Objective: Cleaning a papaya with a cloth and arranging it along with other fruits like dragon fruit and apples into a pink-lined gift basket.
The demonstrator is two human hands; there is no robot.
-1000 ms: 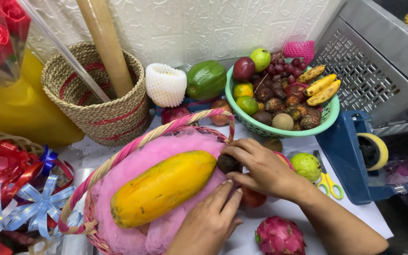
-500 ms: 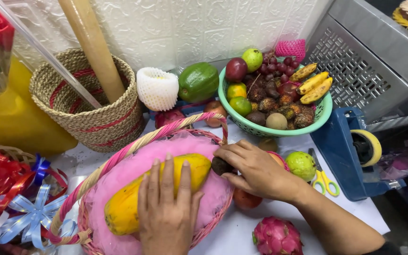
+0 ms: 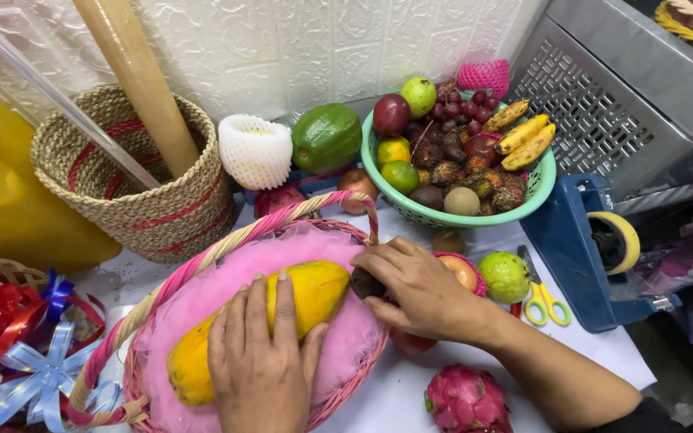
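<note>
A pink woven basket (image 3: 202, 265) with a pink lining holds a long yellow papaya (image 3: 322, 290). My left hand (image 3: 262, 361) lies flat on top of the papaya, fingers spread. My right hand (image 3: 419, 289) rests at the basket's right rim, its fingers closed around a small dark round fruit (image 3: 365, 283) beside the papaya's end. An apple in pink netting (image 3: 463, 271) sits just behind that hand.
A green bowl (image 3: 539, 192) of mixed fruit stands at the back. Nearby are a green papaya (image 3: 326, 138), a fruit in white foam netting (image 3: 257, 151), a green guava (image 3: 504, 277), yellow scissors (image 3: 543, 297), a dragon fruit (image 3: 467, 399), a woven basket (image 3: 134, 200), a blue tape dispenser (image 3: 583, 248) and ribbons (image 3: 18, 353).
My left hand moved from the basket's near edge up onto the papaya and now lies flat on it. My right hand stays at the rim with the dark fruit.
</note>
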